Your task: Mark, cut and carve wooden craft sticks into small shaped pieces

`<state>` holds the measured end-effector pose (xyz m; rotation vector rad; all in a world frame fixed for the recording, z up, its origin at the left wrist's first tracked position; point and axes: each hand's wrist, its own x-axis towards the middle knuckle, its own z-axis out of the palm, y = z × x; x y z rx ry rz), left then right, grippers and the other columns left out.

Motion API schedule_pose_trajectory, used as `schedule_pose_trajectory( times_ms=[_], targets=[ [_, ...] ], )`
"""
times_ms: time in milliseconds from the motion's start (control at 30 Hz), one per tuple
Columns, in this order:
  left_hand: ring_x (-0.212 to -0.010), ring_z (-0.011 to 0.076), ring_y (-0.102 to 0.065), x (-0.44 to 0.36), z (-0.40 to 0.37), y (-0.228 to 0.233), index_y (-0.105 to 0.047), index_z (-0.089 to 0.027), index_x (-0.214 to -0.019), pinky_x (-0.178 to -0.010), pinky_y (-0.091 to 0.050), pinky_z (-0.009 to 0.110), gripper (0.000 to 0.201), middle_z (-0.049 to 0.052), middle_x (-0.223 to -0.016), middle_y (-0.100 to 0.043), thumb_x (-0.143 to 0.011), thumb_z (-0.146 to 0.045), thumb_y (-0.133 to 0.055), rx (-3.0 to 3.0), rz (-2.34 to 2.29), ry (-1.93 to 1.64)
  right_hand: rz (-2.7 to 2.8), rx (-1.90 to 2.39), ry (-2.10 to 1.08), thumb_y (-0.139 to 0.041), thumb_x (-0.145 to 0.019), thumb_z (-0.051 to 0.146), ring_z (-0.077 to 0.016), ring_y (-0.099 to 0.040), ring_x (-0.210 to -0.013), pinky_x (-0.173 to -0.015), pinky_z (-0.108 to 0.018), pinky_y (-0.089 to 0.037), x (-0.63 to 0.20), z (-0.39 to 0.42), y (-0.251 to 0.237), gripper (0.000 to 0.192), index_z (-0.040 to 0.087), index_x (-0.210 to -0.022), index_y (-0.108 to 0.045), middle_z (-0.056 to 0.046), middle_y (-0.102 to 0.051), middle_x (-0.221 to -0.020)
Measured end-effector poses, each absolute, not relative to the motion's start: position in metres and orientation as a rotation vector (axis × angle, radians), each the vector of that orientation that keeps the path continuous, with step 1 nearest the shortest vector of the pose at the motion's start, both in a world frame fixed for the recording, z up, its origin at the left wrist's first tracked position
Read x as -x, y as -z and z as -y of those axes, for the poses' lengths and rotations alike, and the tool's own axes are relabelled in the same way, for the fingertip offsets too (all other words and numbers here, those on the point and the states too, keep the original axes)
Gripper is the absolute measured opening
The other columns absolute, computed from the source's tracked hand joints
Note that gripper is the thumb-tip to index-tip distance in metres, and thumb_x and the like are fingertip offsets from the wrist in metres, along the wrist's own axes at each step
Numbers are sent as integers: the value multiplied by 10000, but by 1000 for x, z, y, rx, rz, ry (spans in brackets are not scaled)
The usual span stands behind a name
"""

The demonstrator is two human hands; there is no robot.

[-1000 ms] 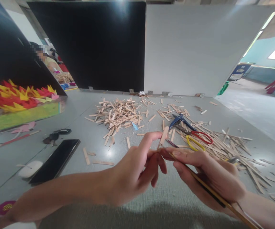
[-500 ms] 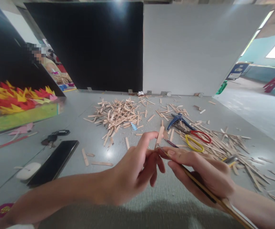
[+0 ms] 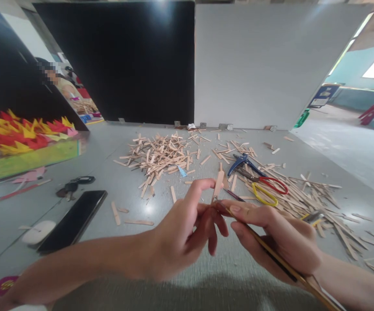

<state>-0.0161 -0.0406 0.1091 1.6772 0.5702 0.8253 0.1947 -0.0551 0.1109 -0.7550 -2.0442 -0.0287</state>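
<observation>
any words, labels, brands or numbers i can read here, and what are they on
None can be read.
The purple item at the lower left edge has yellow marks, too blurred to read.
The blue sign far right by the doorway has a pale panel, too small to read.
The pencil in the right hand and the phone show no legible text.

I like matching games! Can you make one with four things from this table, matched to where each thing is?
Things:
1. pencil
2. stick
3. phone
4. scissors

Places:
A. flat on the table, far left
B. in the left hand
C. in the right hand
D. on the stick scraps beyond the hands

Pairs: 1-C, 2-B, 3-A, 4-D
</observation>
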Motion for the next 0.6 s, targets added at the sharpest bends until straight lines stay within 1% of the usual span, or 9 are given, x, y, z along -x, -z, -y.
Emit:
schedule_pose_trajectory(
  times_ms=[100, 200, 300, 367, 433, 500, 600],
  targets=[
    [-665, 121, -591, 16, 40, -106, -317, -239, -1417, -582, -467, 207, 320, -34, -793, -578, -1134, -250, -466, -1705, -537, -837, 2035, 720, 42, -588, -1073, 110, -159, -849, -739, -634, -150, -691, -194, 55, -111, 184, 257, -1179, -617, 9, -868, -943],
    [-683, 128, -598, 15, 40, -105, -297, -238, -1426, -605, -490, 224, 352, -39, -797, -563, -1126, -233, -481, -1728, -519, -874, 2021, 717, 45, -596, -1059, 95, -164, -850, -741, -612, -153, -686, -195, 55, -109, 200, 252, -1178, -629, 2, -870, -967],
    [-673, 118, -593, 15, 41, -105, -293, -236, -1422, -602, -490, 218, 309, -40, -813, -564, -1144, -243, -427, -1720, -527, -859, 2037, 762, 4, -620, -1051, 114, -169, -851, -753, -621, -159, -684, -196, 56, -108, 177, 260, -1148, -641, -6, -871, -991],
    [-658, 111, -591, 15, 41, -106, -306, -232, -1403, -599, -492, 214, 268, -44, -807, -563, -1160, -291, -403, -1705, -531, -839, 2038, 758, -27, -632, -1051, 138, -173, -847, -735, -600, -166, -678, -196, 57, -108, 150, 264, -1130, -646, -8, -869, -967],
    [-640, 106, -583, 15, 41, -107, -320, -231, -1380, -587, -489, 208, 270, -49, -793, -563, -1168, -376, -403, -1681, -531, -828, 2041, 752, -63, -647, -1041, 133, -180, -847, -738, -604, -179, -679, -196, 57, -108, 158, 260, -1134, -649, -11, -867, -953],
    [-613, 103, -567, 14, 41, -109, -331, -232, -1360, -559, -472, 201, 319, -52, -770, -571, -1163, -472, -403, -1638, -551, -803, 2028, 750, -92, -661, -1029, 117, -188, -849, -755, -620, -188, -685, -195, 57, -109, 175, 258, -1133, -653, -11, -867, -942],
    [-573, 104, -543, 13, 41, -111, -332, -236, -1346, -519, -444, 196, 396, -61, -727, -570, -1144, -570, -400, -1559, -608, -751, 1998, 767, -119, -659, -1035, 133, -187, -848, -748, -602, -189, -680, -194, 55, -110, 143, 261, -1101, -660, -13, -865, -921]
  ],
)
